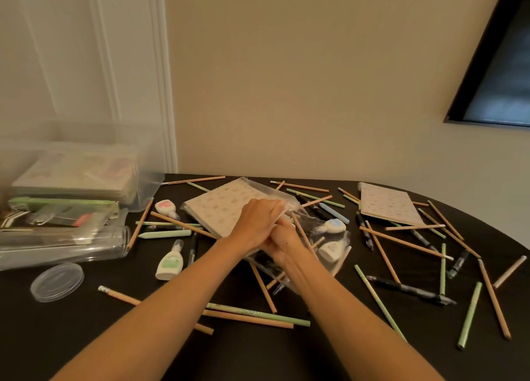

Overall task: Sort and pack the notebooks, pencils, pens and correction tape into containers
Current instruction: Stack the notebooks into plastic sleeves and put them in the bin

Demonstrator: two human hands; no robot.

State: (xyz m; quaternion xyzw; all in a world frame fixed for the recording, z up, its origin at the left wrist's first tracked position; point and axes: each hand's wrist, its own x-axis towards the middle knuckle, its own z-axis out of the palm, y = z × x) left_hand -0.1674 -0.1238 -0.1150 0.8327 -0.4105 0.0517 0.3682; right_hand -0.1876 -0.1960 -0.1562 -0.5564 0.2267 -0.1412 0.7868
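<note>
Two notebooks lie on the black table (86, 337) — one notebook (223, 208) inside a clear bag (342, 238) at centre, a bare notebook (387, 203) far right. Four correction tapes lie around the bag: pink (166, 208), green (169, 263), blue (332, 226), white (329, 249). Scattered pencils and pens are too many to count. The left hand (258, 223) pinches the bag's edge with curled fingers; the right hand (286, 241) is pressed against it — its grip can't be made out.
</note>
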